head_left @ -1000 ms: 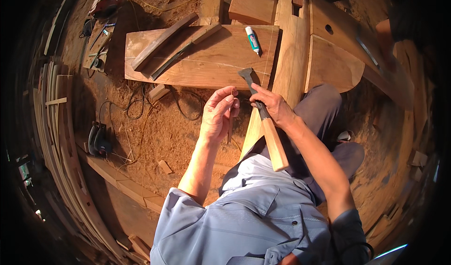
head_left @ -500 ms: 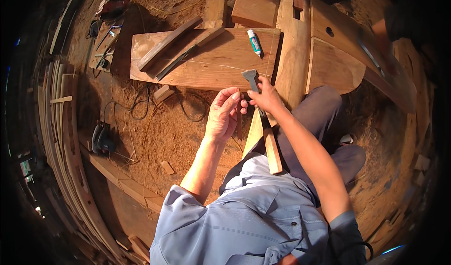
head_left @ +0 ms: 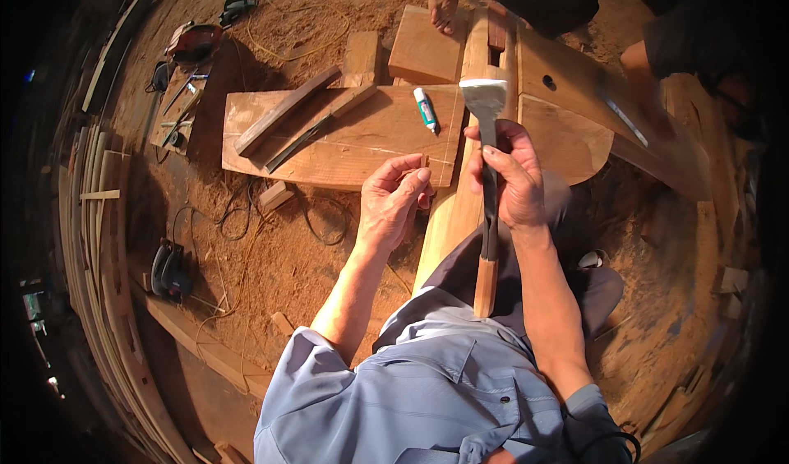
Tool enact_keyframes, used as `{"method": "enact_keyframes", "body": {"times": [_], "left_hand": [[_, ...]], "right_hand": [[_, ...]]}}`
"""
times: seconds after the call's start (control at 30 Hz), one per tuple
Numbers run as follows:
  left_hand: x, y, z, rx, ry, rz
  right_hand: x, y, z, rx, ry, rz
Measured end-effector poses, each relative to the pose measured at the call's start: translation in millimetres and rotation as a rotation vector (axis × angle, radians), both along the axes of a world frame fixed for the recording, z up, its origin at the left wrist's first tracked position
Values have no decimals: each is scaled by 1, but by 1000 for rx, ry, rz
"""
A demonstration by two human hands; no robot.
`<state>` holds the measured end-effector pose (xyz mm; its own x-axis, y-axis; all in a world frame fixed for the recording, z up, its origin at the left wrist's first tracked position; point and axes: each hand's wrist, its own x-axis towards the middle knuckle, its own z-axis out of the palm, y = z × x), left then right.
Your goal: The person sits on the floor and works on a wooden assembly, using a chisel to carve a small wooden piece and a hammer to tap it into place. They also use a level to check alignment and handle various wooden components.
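My right hand grips a broad chisel by its dark shank. The chisel's flared metal blade points away from me and catches the light, while its wooden handle hangs toward my lap. To the left, my left hand pinches a small brown sliver of wood between thumb and fingers; most of the sliver is hidden. Just beyond that hand lies a wide wooden board. A white and teal tube rests on the board, beside pencil-like lines.
Two wooden sticks, one dark, lie across the board's left half. A long beam runs beside my leg. Another person's bare foot is on a wood block. A power tool and cords lie on the sawdust floor at left.
My right hand has raised the chisel and turned its blade's bright face into view, farther from my left hand. My left hand keeps its pinch. Another person's foot now shows at the top.
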<state>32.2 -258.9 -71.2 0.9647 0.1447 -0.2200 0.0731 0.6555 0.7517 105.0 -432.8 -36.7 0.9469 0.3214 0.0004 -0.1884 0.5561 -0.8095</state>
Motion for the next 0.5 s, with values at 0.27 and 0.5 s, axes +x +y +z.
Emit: {"method": "enact_keyframes", "body": {"times": [0.27, 0.5], "left_hand": [[21, -19, 24, 245, -57, 1], [36, -27, 44, 377, -128, 38]], "right_hand": [[-16, -30, 36, 86, 90, 19], [-29, -36, 46, -97, -115, -9]]}}
